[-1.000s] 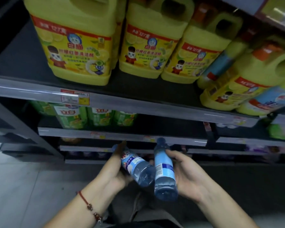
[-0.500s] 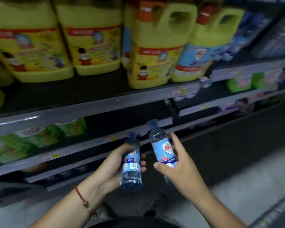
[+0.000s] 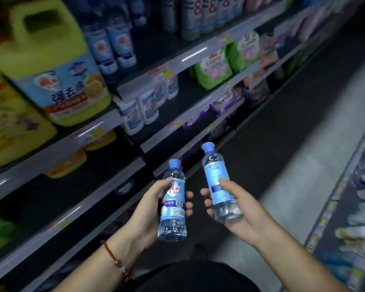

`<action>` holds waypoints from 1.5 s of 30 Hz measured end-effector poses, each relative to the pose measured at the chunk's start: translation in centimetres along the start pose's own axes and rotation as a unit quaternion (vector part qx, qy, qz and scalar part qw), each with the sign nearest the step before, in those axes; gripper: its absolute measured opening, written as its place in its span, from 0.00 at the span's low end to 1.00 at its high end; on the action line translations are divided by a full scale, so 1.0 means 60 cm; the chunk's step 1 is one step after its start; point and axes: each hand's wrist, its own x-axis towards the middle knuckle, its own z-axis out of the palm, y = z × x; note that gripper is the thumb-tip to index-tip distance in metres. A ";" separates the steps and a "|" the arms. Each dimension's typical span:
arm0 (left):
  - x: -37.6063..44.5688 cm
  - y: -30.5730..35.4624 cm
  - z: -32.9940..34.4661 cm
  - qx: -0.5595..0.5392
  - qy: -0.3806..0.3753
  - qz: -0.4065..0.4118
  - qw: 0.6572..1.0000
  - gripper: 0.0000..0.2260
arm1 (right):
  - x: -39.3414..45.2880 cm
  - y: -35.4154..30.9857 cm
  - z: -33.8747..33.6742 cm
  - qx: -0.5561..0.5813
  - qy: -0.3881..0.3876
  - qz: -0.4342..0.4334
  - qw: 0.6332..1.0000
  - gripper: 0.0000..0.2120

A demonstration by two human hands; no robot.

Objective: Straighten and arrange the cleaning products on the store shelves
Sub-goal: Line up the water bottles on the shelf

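My left hand (image 3: 150, 204) grips a small clear bottle with a blue cap and blue label (image 3: 173, 203), held upright in front of the lower shelves. My right hand (image 3: 240, 209) grips a second blue-capped bottle (image 3: 218, 182), tilted a little to the left, thumb across its label. The two bottles are close together but apart. On the shelf above stand more bottles of the same kind (image 3: 111, 45), beside a big yellow jug with a blue label (image 3: 51, 64).
Shelves run along the left: white bottles (image 3: 141, 108), green packs (image 3: 213, 70), purple packs (image 3: 230, 100), orange packs (image 3: 72, 163). A dark shelf board (image 3: 57, 199) lies bare by my left hand. The grey aisle floor (image 3: 303, 165) leads away; another rack (image 3: 356, 197) stands right.
The view has swung right along the aisle, past the yellow jugs to the blue bottles. Both hands have raised their bottles and turned them more upright, slightly farther apart.
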 end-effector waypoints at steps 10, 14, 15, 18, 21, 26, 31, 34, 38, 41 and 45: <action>0.067 0.028 0.117 -0.012 -0.015 0.006 1.000 0.24 | 0.047 -0.080 -0.077 0.142 0.029 0.102 0.984 0.21; 0.102 0.052 0.133 -0.021 0.000 0.013 1.000 0.27 | 0.082 -0.113 -0.077 0.031 0.092 0.056 0.994 0.19; 0.112 0.059 0.136 -0.023 0.005 0.015 1.000 0.26 | 0.088 -0.125 -0.077 0.003 0.094 0.035 0.995 0.17; 0.142 0.086 0.144 -0.024 0.004 0.035 0.999 0.23 | 0.103 -0.174 -0.065 -0.080 0.073 -0.048 0.993 0.12; 0.173 0.121 0.149 0.000 0.011 0.074 0.997 0.22 | 0.122 -0.232 -0.034 -0.161 0.031 -0.113 0.980 0.12; 0.221 0.182 0.162 0.101 0.027 0.174 0.979 0.26 | 0.171 -0.313 0.020 -0.204 -0.033 -0.136 0.969 0.19; 0.224 0.230 0.187 0.126 0.082 0.191 0.970 0.19 | 0.218 -0.358 0.048 -0.192 -0.106 -0.117 0.969 0.21; 0.220 0.247 0.184 0.083 0.135 0.201 0.967 0.27 | 0.240 -0.381 0.059 -0.196 -0.152 -0.089 0.965 0.22; 0.206 0.248 0.169 0.024 0.203 0.242 0.948 0.31 | 0.269 -0.425 0.091 -0.232 -0.200 -0.068 0.949 0.25; 0.187 0.225 0.176 -0.019 0.224 0.263 0.938 0.26 | 0.283 -0.449 0.130 -0.258 -0.223 -0.090 0.936 0.29; 0.165 0.187 0.196 -0.067 0.253 0.286 0.922 0.17 | 0.301 -0.464 0.189 -0.242 -0.228 -0.149 0.931 0.24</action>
